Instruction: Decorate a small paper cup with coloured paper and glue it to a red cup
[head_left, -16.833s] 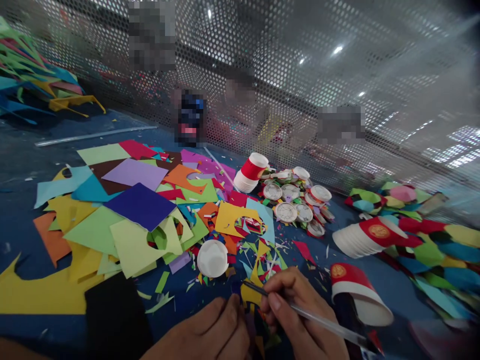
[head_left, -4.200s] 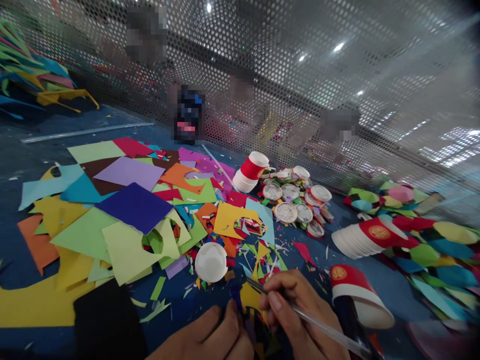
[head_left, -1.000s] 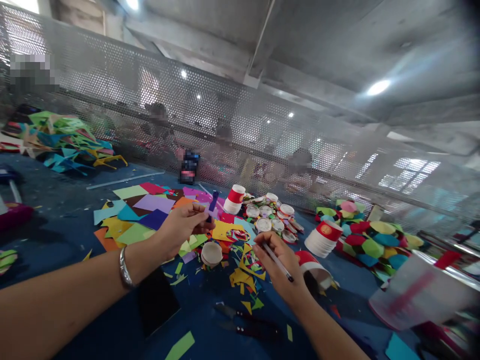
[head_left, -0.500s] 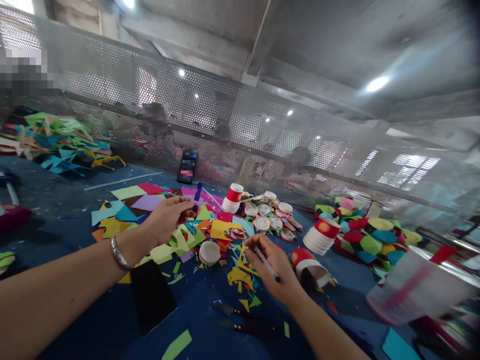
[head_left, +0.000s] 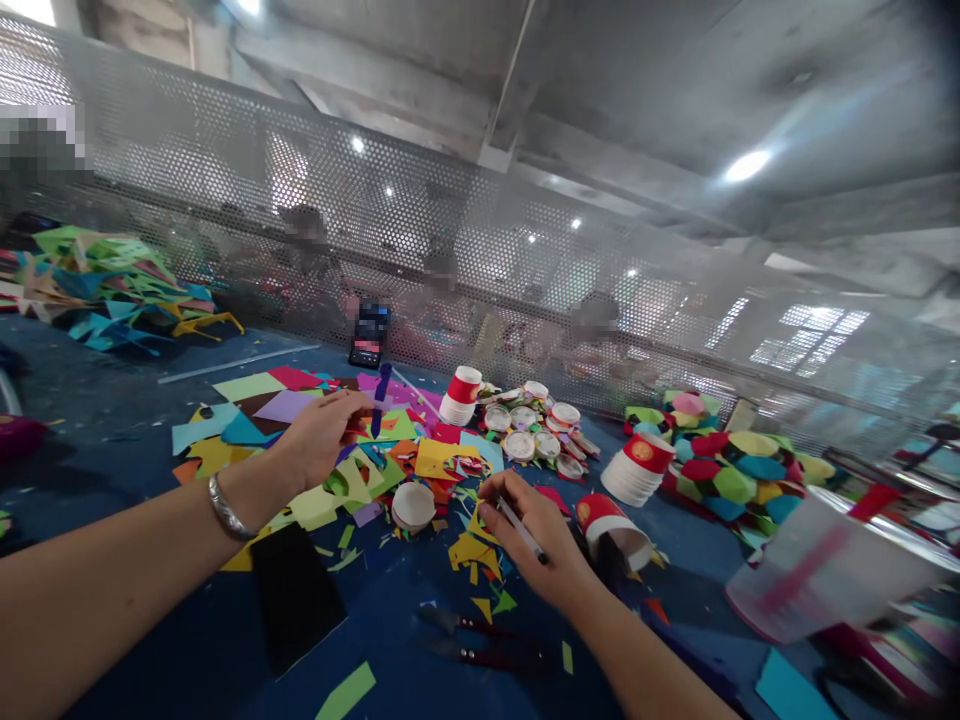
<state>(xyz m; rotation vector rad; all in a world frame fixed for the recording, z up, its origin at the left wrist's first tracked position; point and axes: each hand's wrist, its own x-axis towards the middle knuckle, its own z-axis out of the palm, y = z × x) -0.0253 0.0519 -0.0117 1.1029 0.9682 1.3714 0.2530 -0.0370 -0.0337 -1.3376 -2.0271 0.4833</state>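
Note:
My left hand (head_left: 326, 432), with a silver bangle at the wrist, is closed on a narrow dark purple strip (head_left: 381, 388), probably paper. It is raised over scattered coloured paper pieces (head_left: 360, 480). A slim pen (head_left: 523, 530) with a dark end rests in my right hand (head_left: 546, 550), whose fingers are curled round it. Between the hands stands a small white paper cup piece (head_left: 412, 507). Yellow paper scraps (head_left: 474, 555) lie beside my right fingertips. Below them is a pair of dark-handled thread snips (head_left: 480, 640).
Red-and-white paper cup stacks stand at the back (head_left: 460, 396) and right (head_left: 639, 466); another cup (head_left: 613, 530) lies tipped. A phone (head_left: 370, 333) leans on the perforated screen (head_left: 480, 240). Black card (head_left: 296, 595) lies in front. At right is a translucent bucket (head_left: 832, 570).
The view has shifted slightly, moving everything a little left in the picture. Both hands keep their holds, and the purple strip is still in my left fingers.

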